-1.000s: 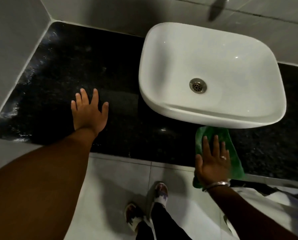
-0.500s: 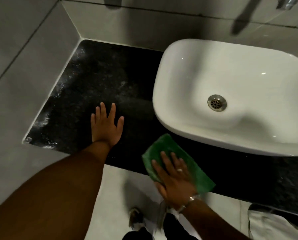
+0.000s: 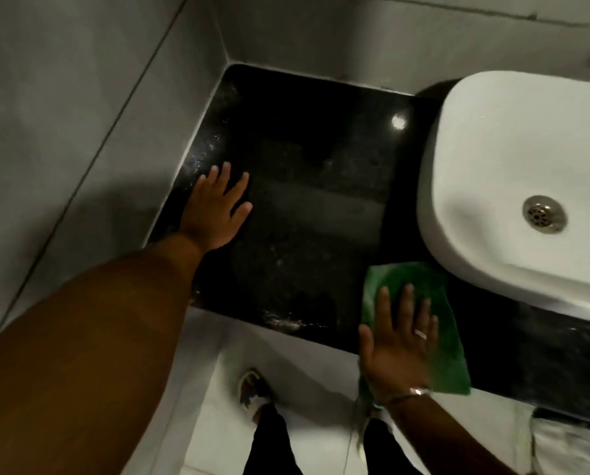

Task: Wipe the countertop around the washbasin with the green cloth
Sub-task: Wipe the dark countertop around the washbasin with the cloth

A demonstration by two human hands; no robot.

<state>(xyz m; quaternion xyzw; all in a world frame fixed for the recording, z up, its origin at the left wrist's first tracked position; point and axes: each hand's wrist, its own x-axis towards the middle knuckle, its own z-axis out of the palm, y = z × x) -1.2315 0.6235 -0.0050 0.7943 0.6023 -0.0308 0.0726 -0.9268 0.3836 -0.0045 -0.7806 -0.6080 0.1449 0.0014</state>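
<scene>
The green cloth (image 3: 420,289) lies flat on the black countertop (image 3: 307,207) just in front of the white washbasin's (image 3: 512,159) near-left corner. My right hand (image 3: 399,344) presses flat on the cloth with fingers spread, a ring on one finger and a bangle at the wrist. Part of the cloth hangs past the counter's front edge. My left hand (image 3: 214,207) rests flat on the counter near its left edge, fingers apart, holding nothing. Wet streaks show on the counter near the front edge.
Grey tiled walls (image 3: 81,114) close off the counter at the left and back. The basin's metal drain (image 3: 543,214) is at the right. Below the counter edge are the pale floor (image 3: 286,351) and my feet in sandals (image 3: 252,389).
My right hand has slid the cloth leftward along the front of the counter, from under the basin's front to its left corner. The view has shifted left; my left hand stayed planted.
</scene>
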